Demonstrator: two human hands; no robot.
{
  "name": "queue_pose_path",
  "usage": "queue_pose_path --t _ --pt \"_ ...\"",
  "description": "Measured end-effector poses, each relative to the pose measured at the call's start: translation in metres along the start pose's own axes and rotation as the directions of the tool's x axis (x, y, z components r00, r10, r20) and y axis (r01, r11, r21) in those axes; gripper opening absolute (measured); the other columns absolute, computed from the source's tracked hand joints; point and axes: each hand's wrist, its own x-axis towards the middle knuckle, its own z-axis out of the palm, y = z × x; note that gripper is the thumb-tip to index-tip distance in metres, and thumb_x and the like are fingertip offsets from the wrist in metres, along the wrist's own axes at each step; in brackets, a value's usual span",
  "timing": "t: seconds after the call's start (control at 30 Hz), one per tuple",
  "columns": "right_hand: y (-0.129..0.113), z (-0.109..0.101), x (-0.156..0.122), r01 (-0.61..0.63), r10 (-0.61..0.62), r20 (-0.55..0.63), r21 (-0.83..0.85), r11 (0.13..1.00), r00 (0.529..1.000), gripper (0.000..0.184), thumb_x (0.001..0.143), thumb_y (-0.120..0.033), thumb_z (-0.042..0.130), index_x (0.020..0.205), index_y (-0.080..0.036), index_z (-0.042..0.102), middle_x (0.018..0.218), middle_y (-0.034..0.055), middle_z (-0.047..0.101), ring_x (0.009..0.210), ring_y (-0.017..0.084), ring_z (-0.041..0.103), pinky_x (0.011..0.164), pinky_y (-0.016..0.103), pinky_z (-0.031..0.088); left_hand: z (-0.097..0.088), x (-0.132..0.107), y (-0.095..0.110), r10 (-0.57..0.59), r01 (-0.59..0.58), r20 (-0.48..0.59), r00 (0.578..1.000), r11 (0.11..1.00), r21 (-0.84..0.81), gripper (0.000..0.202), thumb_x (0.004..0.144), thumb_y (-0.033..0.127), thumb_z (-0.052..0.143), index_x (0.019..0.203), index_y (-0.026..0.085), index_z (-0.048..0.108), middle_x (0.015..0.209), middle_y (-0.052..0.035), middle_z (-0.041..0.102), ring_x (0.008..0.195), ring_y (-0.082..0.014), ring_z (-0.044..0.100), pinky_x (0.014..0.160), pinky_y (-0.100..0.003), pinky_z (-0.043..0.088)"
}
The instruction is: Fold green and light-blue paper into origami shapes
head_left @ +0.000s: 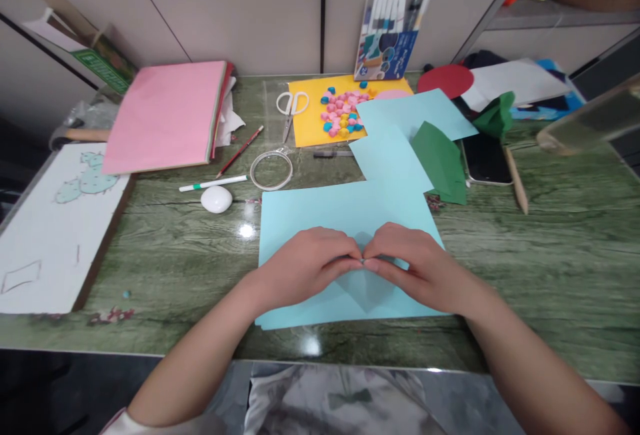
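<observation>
My left hand (315, 258) and my right hand (415, 261) meet fingertip to fingertip above a stack of light blue paper (300, 211). Both are closed in a pinch, thumb against fingers. A tiny pale spot shows where the fingertips come together, too small to name. Beneath the fingers, a darker shadow falls on the blue sheets. Two smaller light blue pieces (393, 158) lie just beyond the stack, partly overlapping its far edge. Dark green paper (440, 165) sits beside them on the right.
On the left are a white board (55, 241) with a cactus drawing, pink paper (167, 115) and a white egg shape (217, 199). Farther back lie a tape roll (271, 188), scissors (288, 118) and colourful balls (340, 111) on yellow paper. A phone (487, 160) rests at right.
</observation>
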Motion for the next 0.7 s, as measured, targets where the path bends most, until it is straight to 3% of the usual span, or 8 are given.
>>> queue_pose_path --t 0.7 --pt "0.001 0.0009 0.0007 0.036 -0.036 -0.019 0.028 0.999 0.999 0.012 0.092 -0.022 0.045 0.083 -0.021 0.052 0.073 -0.0014 0.058 0.07 0.012 0.05 0.071 0.026 0.039 -0.0006 -0.0002 0.002 -0.008 0.005 -0.03 1.0 0.997 -0.082 0.018 0.092 0.026 0.045 0.084 0.018 0.059 0.079 0.0001 0.063 0.076 -0.0117 0.056 0.071 -0.021 0.041"
